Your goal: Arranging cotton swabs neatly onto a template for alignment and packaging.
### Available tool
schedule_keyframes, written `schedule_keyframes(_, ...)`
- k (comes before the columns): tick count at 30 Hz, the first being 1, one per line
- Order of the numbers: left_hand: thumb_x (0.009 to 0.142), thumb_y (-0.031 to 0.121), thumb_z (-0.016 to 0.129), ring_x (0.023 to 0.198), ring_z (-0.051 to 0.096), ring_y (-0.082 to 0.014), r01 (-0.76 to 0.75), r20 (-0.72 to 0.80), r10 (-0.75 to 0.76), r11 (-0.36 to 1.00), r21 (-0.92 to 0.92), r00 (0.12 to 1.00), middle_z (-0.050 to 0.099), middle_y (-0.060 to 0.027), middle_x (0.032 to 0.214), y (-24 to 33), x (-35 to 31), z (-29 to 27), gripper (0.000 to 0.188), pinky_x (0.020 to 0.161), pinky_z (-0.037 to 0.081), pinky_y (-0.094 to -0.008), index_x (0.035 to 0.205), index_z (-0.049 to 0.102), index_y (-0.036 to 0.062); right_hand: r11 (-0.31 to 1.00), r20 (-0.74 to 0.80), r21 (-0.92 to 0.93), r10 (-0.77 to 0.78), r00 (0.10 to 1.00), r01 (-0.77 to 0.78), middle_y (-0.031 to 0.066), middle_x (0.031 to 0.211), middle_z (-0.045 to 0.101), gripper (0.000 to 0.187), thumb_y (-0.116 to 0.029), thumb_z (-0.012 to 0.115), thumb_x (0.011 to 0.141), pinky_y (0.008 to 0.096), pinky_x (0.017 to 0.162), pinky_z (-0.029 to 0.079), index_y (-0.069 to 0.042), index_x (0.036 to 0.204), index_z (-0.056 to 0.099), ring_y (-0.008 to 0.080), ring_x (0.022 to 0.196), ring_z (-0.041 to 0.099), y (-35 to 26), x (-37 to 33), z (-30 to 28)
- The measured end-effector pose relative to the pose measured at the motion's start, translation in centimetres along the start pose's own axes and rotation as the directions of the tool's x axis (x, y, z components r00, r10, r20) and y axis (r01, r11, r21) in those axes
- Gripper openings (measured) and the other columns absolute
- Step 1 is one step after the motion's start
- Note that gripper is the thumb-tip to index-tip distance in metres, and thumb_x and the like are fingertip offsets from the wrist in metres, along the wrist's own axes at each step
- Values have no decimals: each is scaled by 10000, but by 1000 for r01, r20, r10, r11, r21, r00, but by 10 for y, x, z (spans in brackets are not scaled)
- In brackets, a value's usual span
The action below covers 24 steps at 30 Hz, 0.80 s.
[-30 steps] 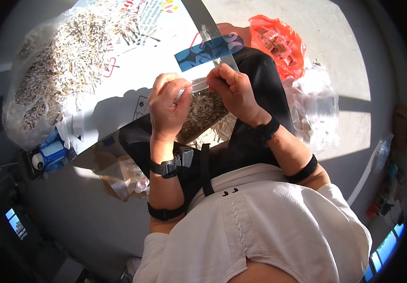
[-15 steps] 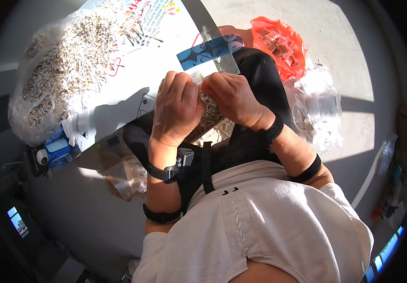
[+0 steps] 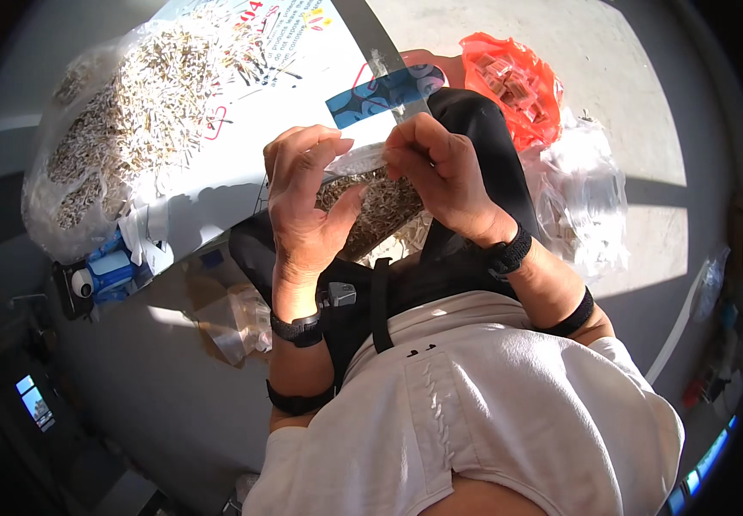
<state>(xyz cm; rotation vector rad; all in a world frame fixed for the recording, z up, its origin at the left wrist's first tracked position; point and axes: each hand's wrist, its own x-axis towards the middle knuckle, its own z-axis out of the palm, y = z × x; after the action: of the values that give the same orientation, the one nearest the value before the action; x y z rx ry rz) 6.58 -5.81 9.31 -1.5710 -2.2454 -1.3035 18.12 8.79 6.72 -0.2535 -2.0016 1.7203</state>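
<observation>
A strip of clear plastic [image 3: 359, 161], seemingly a small bag, spans the gap between my hands. My right hand [image 3: 444, 176] pinches its right end between thumb and fingertips. Beside the left end is my left hand [image 3: 307, 193], its thumb spread well away from the bent fingers; those fingertips are near or touching the plastic. Below both hands, over my lap, lies a heap of small thin brownish pieces [image 3: 380, 206], too small to name. On the white printed tabletop [image 3: 242, 185], a large clear bag [image 3: 44, 185] spills a pile of similar thin pale pieces [image 3: 152, 107].
A red plastic bag [image 3: 509, 86] of small pinkish packets stands on the floor at the right. Next to it sit clear bags [image 3: 578, 193] with whitish contents. A blue-and-white object [image 3: 109, 275] rests at the table's near left corner. Blue patterned film [image 3: 380, 99] lies on the table's right part.
My hands were close together, both closed on the plastic. They have now drawn apart; the left thumb has swung away from its fingers, and more of the plastic and the heap below shows.
</observation>
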Motion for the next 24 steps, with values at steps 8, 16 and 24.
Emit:
schedule_keyframes(8,726,60,800,867,605,-204,54,-7,-55,993,-109,998,629,-69,934,7,-3,2,331,780,484,-297,1007,631,13,962,64,258,78,995,-92,15,731,580,43,-13,610,913,221,619,455,-5,911,568,67,685,548,-11,-2,-5)
schedule_keyframes(16,662,1,784,820,589,-218,42,-61,-65,947,-317,996,617,-86,907,18,-3,-5,315,730,487,-313,933,625,16,956,100,55,-292,951,288,56,977,593,351,-113,788,744,302,785,477,-56,1069,667,180,917,580,-16,3,-13)
schedule_keyframes(24,688,21,756,736,600,-206,-12,-82,-12,958,-288,997,618,-96,862,39,4,-19,241,646,494,-302,887,622,2,959,223,88,-282,933,269,102,1008,608,337,-149,785,774,301,795,470,4,1039,643,193,902,598,-32,3,-19)
